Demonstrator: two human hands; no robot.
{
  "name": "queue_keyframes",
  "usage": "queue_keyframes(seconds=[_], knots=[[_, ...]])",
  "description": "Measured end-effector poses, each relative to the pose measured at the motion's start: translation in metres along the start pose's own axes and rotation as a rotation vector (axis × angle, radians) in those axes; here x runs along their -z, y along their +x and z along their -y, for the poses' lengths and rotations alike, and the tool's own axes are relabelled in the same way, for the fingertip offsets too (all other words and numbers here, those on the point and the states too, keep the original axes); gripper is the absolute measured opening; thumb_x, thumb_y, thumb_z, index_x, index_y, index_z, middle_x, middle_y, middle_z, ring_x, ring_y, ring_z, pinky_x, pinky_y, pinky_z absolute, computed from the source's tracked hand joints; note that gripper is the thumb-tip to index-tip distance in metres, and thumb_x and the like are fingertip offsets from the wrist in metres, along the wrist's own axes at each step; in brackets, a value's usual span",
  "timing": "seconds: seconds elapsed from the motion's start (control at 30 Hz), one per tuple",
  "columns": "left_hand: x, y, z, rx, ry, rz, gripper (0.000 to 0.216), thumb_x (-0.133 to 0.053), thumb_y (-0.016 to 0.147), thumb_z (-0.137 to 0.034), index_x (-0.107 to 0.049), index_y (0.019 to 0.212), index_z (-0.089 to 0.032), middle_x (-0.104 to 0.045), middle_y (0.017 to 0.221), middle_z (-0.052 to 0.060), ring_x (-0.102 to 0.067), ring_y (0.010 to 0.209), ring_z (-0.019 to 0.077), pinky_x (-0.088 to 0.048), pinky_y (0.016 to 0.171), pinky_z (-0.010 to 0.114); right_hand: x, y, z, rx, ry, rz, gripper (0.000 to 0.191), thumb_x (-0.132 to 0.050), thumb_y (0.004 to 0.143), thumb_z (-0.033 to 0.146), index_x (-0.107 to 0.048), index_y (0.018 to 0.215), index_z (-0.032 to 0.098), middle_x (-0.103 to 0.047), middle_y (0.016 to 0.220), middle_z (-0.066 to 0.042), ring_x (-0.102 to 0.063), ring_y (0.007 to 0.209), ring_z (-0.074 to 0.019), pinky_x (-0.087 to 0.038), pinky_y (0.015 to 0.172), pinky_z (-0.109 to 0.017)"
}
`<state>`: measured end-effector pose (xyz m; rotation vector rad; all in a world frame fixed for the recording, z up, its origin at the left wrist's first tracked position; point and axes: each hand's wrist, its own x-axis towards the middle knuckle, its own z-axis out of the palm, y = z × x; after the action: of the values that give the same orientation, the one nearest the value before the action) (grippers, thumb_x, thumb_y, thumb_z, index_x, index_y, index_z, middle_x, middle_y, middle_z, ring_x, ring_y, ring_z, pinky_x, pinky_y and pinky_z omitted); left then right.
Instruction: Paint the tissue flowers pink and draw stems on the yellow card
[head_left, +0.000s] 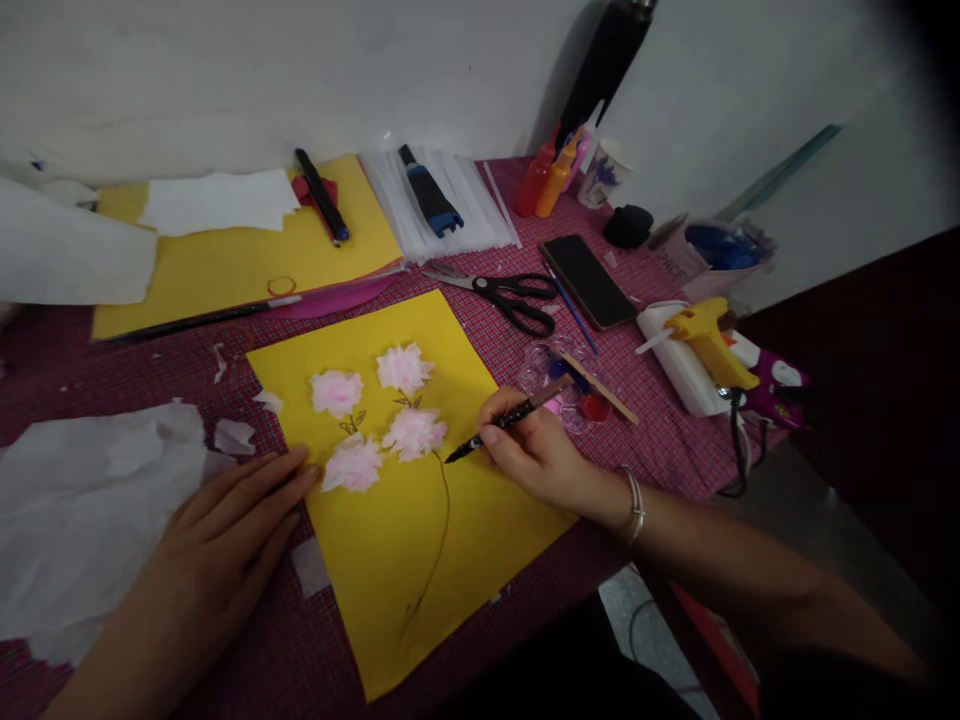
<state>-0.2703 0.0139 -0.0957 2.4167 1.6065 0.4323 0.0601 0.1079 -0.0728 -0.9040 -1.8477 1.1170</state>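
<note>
My right hand (536,450) grips a black marker pen (506,418), its tip just over the yellow sheet of paper (390,570). Several pink-and-white paper flowers (416,432) sit on the upper half of the sheet. Small drawn leaves (352,421) show between the flowers. A long curved dark line (444,520) runs down from the lower right flower. Flat beside the sheet's left edge rests my left hand (232,520), fingers stretched out and fingertips at the paper's margin.
Crumpled white paper (97,500) lies at the left. Beyond the sheet are black-handled scissors (502,290), a phone (587,280) and a paint palette (559,375) with a wooden stick across it. A yellow glue gun (712,340) stands at the right, paint bottles (555,180) at the back.
</note>
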Motion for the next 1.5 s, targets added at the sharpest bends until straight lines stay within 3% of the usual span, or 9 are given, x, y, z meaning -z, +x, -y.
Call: queue_keyframes(seconds=[0.57,0.97,1.5], knots=[[-0.0008,-0.0022,0.0001,0.004,0.021,0.023,0.063,-0.042,0.094,-0.029,-0.023,0.150,-0.050,-0.044,0.152,-0.006,-0.048,0.132,0.0308,-0.040,0.109,0.060,0.0017,0.0029,0.0015,0.053,-0.046,0.025,0.006,-0.049,0.091,0.015,-0.051,0.091,0.021,-0.053,0.075,0.002,-0.054,0.069,-0.0118,-0.044,0.067,-0.027],[-0.0021,0.0004,0.0035,-0.134,0.101,-0.041,0.051,-0.043,0.099,-0.029,-0.034,0.150,-0.030,-0.049,0.147,0.006,-0.048,0.129,0.0268,-0.038,0.108,0.047,0.0011,0.0010,0.0023,0.000,-0.023,0.029,0.005,-0.049,0.091,0.017,-0.051,0.091,0.022,-0.051,0.072,0.002,-0.056,0.072,-0.0141,-0.045,0.066,-0.028],[-0.0004,-0.0005,0.0025,-0.117,0.098,-0.020,0.051,-0.040,0.100,-0.028,-0.033,0.150,-0.031,-0.046,0.149,0.004,-0.046,0.131,0.0254,-0.035,0.112,0.048,0.0028,0.0040,0.0002,0.055,-0.083,0.053,0.006,-0.049,0.092,0.017,-0.053,0.091,0.021,-0.059,0.081,-0.001,-0.057,0.074,-0.0126,-0.045,0.066,-0.027]])
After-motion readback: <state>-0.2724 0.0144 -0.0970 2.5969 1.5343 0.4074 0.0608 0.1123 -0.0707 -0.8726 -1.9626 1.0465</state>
